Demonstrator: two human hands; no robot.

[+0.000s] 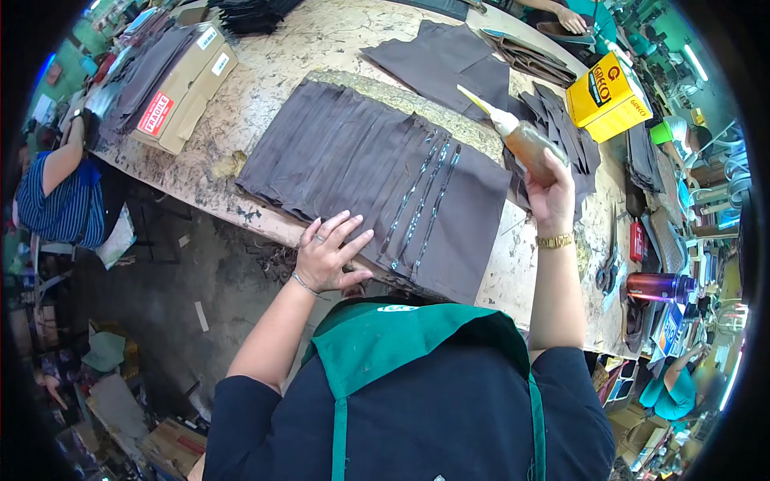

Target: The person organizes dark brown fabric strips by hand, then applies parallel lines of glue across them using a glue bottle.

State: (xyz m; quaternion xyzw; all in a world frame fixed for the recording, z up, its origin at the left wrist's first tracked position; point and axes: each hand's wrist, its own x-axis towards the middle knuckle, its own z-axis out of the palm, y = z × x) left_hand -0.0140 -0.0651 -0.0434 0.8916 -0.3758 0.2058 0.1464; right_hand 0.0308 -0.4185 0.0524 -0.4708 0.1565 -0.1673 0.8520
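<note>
Dark fabric pieces (321, 152) lie overlapped in a row on the table in front of me. Three glossy glue lines (421, 200) run along the edges at the right part of the row. My right hand (550, 188) is wrapped round a glue bottle (529, 148) with amber contents, its pale nozzle pointing up and left above the fabric. My left hand (330, 252) rests with fingers spread on the near edge of the pieces, holding nothing.
A cardboard box (188, 88) stands at the left back. More dark pieces (449, 68) lie behind the row. At right are a yellow can (607, 100), scissors (611, 268) and a purple bottle (659, 287). Co-workers (60, 192) are at left, at the top right and at the lower right.
</note>
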